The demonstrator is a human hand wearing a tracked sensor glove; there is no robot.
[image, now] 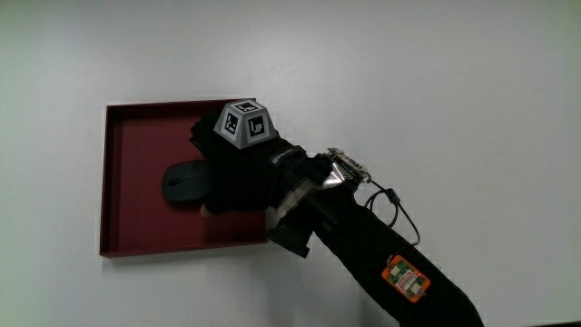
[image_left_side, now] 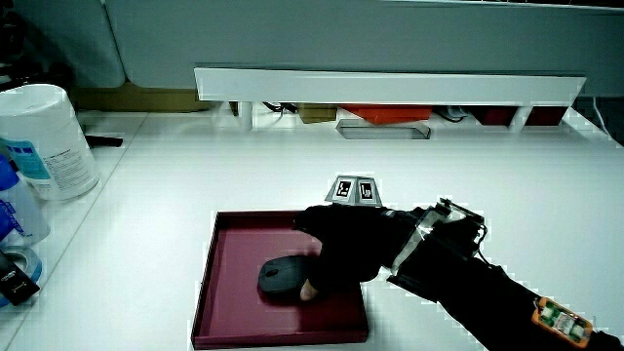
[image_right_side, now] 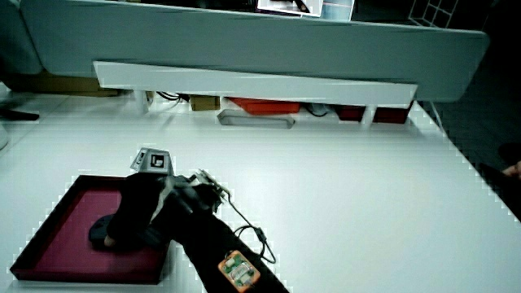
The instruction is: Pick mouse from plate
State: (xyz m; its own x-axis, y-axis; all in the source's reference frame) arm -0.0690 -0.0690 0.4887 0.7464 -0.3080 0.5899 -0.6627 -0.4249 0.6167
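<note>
Gloved hand (image: 238, 168) closing on the mouse (image: 188, 183) inside the red plate (image: 136, 238).

The fingers are curled down around one end of the mouse and touch it; the thumb tip shows at its near edge in a side view (image_left_side: 310, 290). The mouse is black, oval and low, and it lies flat on the plate floor, about the middle, with its free end toward 9 o'clock from the hand in the main view. The patterned cube (image: 244, 122) sits on the back of the hand.
</note>
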